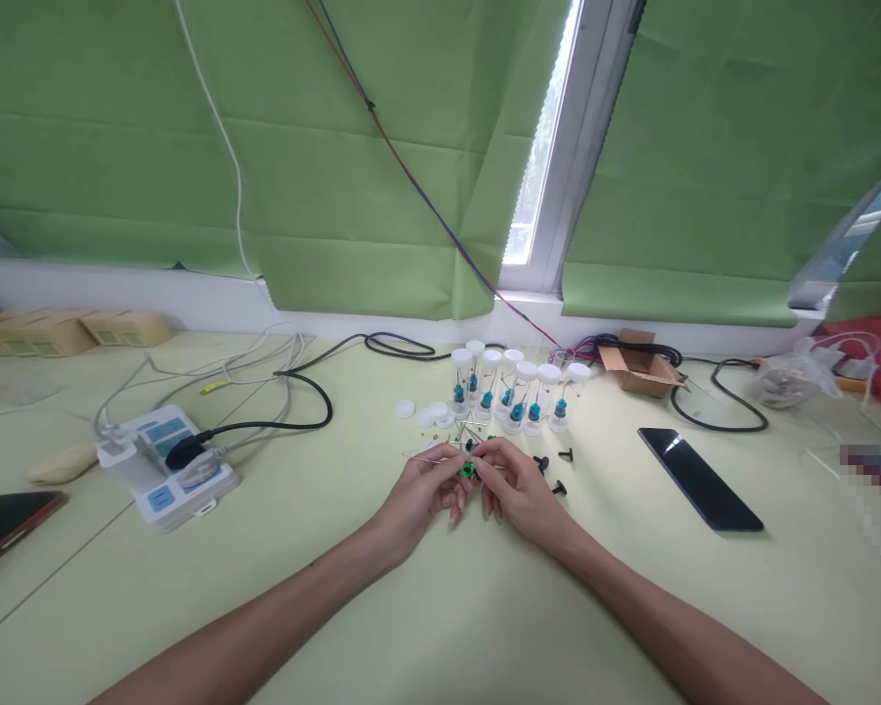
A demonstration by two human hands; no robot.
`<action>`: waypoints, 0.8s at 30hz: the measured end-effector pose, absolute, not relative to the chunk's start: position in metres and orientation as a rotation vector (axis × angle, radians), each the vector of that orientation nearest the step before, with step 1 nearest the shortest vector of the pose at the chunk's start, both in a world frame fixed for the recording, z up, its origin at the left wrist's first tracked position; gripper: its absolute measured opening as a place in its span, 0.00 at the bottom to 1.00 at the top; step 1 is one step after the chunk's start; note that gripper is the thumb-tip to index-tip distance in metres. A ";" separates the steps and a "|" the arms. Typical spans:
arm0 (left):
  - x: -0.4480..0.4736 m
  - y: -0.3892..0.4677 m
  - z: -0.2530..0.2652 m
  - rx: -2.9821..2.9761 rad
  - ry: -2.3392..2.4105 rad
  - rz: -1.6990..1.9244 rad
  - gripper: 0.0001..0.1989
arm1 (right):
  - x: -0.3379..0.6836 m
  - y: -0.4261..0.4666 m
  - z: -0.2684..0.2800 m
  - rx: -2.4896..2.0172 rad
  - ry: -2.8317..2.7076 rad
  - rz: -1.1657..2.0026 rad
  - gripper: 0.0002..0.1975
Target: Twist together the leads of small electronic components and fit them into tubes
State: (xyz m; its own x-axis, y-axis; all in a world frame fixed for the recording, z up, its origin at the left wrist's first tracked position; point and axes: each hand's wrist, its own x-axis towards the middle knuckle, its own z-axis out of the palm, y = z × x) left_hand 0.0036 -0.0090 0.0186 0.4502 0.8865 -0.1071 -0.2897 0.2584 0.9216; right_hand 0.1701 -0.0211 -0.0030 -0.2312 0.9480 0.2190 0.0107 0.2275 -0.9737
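My left hand (420, 482) and my right hand (515, 484) meet over the table, fingertips pinched together around a small green piece (468, 470). A thin metal wire sticks out to the left past my left hand. Just beyond the fingers stand several clear vials with white lids (527, 370), each holding a blue piece (517, 412) on a thin stem. Loose white lids (405, 408) lie left of them, and thin metal rods (471, 431) are heaped between the lids and my hands. Several black pegs with flat heads (559, 488) rest beside my right hand.
A power strip (167, 475) with plugs and cables stands on the left. To the right lie a black phone (697, 478) and an open cardboard box (640, 370). A plastic bag (789, 377) is farther right. Another phone (22, 519) sits at the left edge.
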 end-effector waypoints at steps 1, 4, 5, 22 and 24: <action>0.004 -0.009 0.018 1.000 0.730 0.902 0.12 | 0.170 -0.021 -0.003 -0.955 -1.501 1.182 0.14; 0.004 -0.008 0.018 0.994 0.737 0.912 0.11 | 0.171 -0.021 -0.003 -0.964 -1.491 1.184 0.14; 0.004 -0.008 0.018 0.994 0.738 0.916 0.11 | 0.171 -0.022 -0.002 -0.963 -1.487 1.187 0.14; 0.004 -0.009 0.019 0.992 0.734 0.894 0.12 | 0.171 -0.022 -0.002 -0.922 -1.521 1.179 0.12; 0.003 -0.009 0.018 0.998 0.728 0.894 0.12 | 0.171 -0.021 -0.004 -0.929 -1.518 1.180 0.13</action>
State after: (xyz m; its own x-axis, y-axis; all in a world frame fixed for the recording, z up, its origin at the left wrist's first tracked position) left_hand 0.0035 -0.0090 0.0184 0.4546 0.8838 -0.1104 -0.2875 0.2630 0.9210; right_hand 0.1707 -0.0210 -0.0038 -0.2445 0.9417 0.2313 0.0080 0.2405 -0.9706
